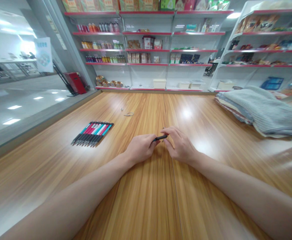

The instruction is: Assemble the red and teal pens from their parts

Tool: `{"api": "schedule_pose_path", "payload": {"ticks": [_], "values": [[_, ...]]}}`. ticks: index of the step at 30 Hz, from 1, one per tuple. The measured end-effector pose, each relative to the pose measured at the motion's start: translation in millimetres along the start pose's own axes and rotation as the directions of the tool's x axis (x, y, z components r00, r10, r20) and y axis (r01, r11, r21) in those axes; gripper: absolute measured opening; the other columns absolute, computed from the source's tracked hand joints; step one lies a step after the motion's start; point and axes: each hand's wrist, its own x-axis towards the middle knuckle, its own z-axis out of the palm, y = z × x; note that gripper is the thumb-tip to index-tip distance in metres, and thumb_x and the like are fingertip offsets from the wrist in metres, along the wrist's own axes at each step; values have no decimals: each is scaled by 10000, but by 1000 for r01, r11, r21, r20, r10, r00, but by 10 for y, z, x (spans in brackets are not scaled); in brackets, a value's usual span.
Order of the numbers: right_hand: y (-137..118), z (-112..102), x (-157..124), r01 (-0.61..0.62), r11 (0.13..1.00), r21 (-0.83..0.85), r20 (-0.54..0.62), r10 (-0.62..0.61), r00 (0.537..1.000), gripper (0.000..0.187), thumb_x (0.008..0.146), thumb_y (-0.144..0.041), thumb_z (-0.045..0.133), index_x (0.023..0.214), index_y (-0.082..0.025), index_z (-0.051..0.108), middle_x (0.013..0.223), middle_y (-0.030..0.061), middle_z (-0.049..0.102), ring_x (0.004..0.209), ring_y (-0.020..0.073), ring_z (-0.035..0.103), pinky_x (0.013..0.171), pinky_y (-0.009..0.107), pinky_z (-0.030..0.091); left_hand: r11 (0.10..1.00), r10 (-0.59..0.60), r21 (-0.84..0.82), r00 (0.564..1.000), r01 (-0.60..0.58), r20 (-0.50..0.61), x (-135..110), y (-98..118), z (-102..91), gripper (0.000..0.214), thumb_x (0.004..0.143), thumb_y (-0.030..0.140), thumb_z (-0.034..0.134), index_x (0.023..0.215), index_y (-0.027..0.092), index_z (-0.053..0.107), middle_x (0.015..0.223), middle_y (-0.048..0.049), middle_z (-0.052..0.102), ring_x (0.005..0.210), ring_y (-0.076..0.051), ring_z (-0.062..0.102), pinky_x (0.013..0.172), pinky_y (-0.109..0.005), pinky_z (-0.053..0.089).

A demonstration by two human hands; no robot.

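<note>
Stocked shelves (148, 50) behind wood-grain desk (141, 200). I see left hand (141, 146), fingers holding dark-ended pen (161, 137) over desk; right hand (182, 145) curled at pen's end, can't tell if gripping. Pen row (93, 133) lies left.

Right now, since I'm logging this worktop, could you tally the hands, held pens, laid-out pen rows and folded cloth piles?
Hands: 2, left hand and right hand
Held pen: 1
Pen row: 1, its pens too tightly packed to count surely
Cloth pile: 1
Total: 5
</note>
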Motion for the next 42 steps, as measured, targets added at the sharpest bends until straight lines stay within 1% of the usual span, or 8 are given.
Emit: {"api": "schedule_pose_path", "payload": {"ticks": [4, 9, 16, 21, 26, 36, 39, 42], "values": [[17, 5, -3, 14, 999, -31, 49, -12, 999, 210, 879, -133, 467, 1072, -188, 528, 973, 86, 605, 945, 237, 547, 841, 416, 459, 1000, -3, -7, 1000, 3, -11, -3, 5, -5, 254, 959, 354, 387, 971, 190, 581, 849, -39, 677, 761, -177, 646, 611, -260, 405], [15, 4, 5, -34, 996, -87, 60, 40, 997, 172, 919, -172, 446, 1042, -170, 567, 939, 89, 616, 904, 224, 538, 811, 394, 438, 992, -88, -90, 995, 84, -43, -6, 31, -27, 285, 937, 399, 428, 1113, 182, 482, 789, -25, 668, 681, -175, 640, 583, -257, 410], [56, 11, 4, -80, 983, -165, 81, 94, 992, 182, 947, -232, 426, 914, -169, 594, 833, 73, 602, 830, 208, 516, 764, 367, 404, 992, -81, -100, 996, 78, -26, -9, 44, -56, 173, 932, 336, 437, 996, 190, 504, 886, -41, 670, 779, -193, 648, 616, -271, 421], [18, 5, 5, -76, 991, -111, 48, 81, 996, 185, 889, -187, 491, 1066, -161, 538, 979, 92, 609, 916, 229, 527, 819, 386, 407, 993, -90, -78, 995, 88, -29, -4, 39, -49, 144, 933, 309, 436, 955, 188, 512, 873, -38, 674, 734, -180, 641, 583, -266, 398], [10, 13, 8, -72, 990, -118, 50, 79, 996, 121, 893, -151, 465, 974, -169, 553, 912, 78, 609, 886, 222, 531, 804, 377, 404, 995, -86, -57, 996, 84, -35, -10, 44, -58, 143, 931, 310, 444, 933, 183, 512, 849, -37, 672, 722, -176, 637, 572, -266, 387], [73, 38, 8, -97, 981, -166, 62, 109, 992, 170, 945, -238, 437, 870, -169, 572, 810, 61, 608, 813, 201, 531, 771, 356, 389, 996, -82, -42, 997, 82, -11, -4, 45, -52, 159, 936, 313, 437, 944, 182, 528, 849, -42, 675, 711, -174, 634, 560, -261, 368], [42, 20, 14, -92, 987, -132, 56, 101, 993, 102, 911, -205, 478, 952, -170, 564, 893, 76, 623, 865, 218, 540, 794, 372, 392, 996, -82, -47, 996, 81, -17, 0, 41, -49, 149, 933, 305, 440, 941, 184, 528, 841, -40, 673, 705, -172, 632, 560, -259, 371], [19, 16, 17, -83, 991, -101, 48, 89, 995, 140, 879, -157, 494, 1003, -173, 556, 931, 85, 627, 895, 232, 543, 807, 387, 391, 995, -87, -47, 996, 86, -15, 2, 39, -54, 147, 931, 300, 442, 934, 182, 529, 836, -45, 669, 702, -171, 631, 560, -259, 376]]}}
